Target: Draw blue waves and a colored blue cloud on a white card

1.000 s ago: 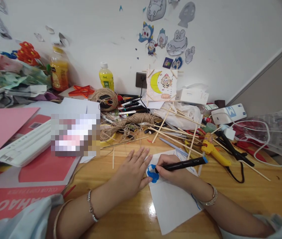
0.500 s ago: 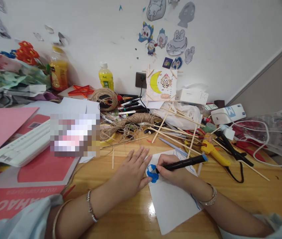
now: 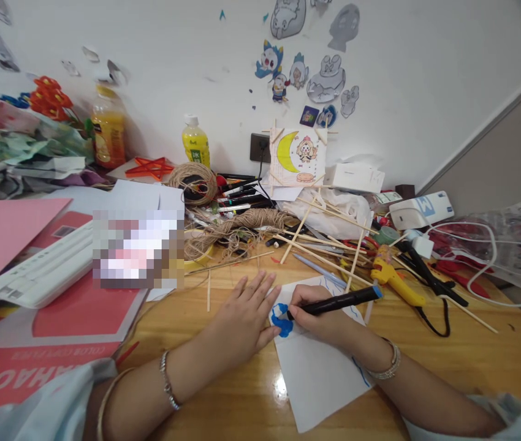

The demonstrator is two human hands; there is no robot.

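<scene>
A white sheet of paper lies on the wooden table in front of me, with a blue-coloured shape near its upper left edge and thin blue lines along its right side. Pinched in my right hand is a black marker with a blue end; its tip is at the blue shape, partly behind my fingers. My left hand rests flat with fingers spread, its thumb and fingertips at the paper's left edge beside the shape.
Thin wooden sticks and twine lie scattered beyond my hands. A yellow glue gun with a black cord is at the right. Two drink bottles stand near the wall. A pink-and-red paper packet lies left.
The marker in my right hand has shifted very slightly. My left hand and the paper stay in place.
</scene>
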